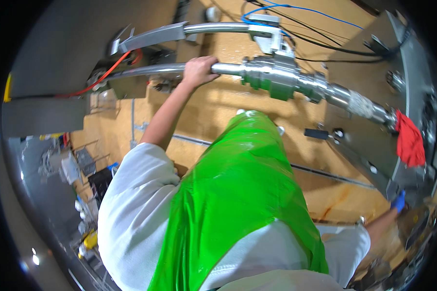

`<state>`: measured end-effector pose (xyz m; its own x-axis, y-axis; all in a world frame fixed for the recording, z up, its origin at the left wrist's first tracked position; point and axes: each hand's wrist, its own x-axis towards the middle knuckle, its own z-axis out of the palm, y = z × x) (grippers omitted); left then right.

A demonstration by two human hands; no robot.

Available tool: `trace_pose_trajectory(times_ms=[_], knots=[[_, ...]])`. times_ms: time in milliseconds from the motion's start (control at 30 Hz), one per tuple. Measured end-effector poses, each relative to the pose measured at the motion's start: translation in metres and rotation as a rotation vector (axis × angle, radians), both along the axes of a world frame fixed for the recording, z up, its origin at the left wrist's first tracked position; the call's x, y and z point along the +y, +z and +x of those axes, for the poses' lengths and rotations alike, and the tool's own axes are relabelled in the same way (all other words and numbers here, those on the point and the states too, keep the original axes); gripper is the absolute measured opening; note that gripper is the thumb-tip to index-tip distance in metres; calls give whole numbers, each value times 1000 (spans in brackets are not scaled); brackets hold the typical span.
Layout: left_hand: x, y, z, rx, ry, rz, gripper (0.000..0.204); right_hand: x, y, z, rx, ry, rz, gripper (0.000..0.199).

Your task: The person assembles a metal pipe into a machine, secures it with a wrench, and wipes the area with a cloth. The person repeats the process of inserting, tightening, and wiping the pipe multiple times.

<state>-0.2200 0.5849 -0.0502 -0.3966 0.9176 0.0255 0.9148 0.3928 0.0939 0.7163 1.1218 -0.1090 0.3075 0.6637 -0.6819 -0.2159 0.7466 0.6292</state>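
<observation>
My left hand (199, 72), bare, is wrapped round a steel pipe (155, 69), just left of where it meets a bulky metal fitting (276, 76). Beyond the fitting, the pipe line runs right through clamped joints to a steel machine housing (366, 106). A red cloth (409, 140) hangs by the end of that line. At the far right my right hand (399, 201), in a blue glove, is close to the lower corner of the housing. Its fingers are too small to make out, and whether it touches the metal cannot be told.
Above the pipe runs a second curved steel pipe (216, 28) with a white bracket (267, 38). Black cables (354, 51) and a blue hose (320, 14) cross the upper right. An orange hose (97, 82) bends at the left. A drain channel (330, 176) cuts the tan floor.
</observation>
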Motion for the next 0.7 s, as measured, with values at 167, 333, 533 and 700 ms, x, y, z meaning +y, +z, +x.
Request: trace_pose_trajectory(times_ms=[167,333,533,700], knots=[[-1,-6,-3,55,-43,69,32,-83,49,-23,-1628,1174,-967,58],[-2,-19,-8,139,-86,135,31,-189,50,-88,-2554,1149,-2028,50],[0,-24,-12,168,-120,145,29,-273,38,-203,-2325,1017,-1270,29],[-3,-19,-1,171,-118,109,58,-300,13,-252,-2620,705,-1465,37]])
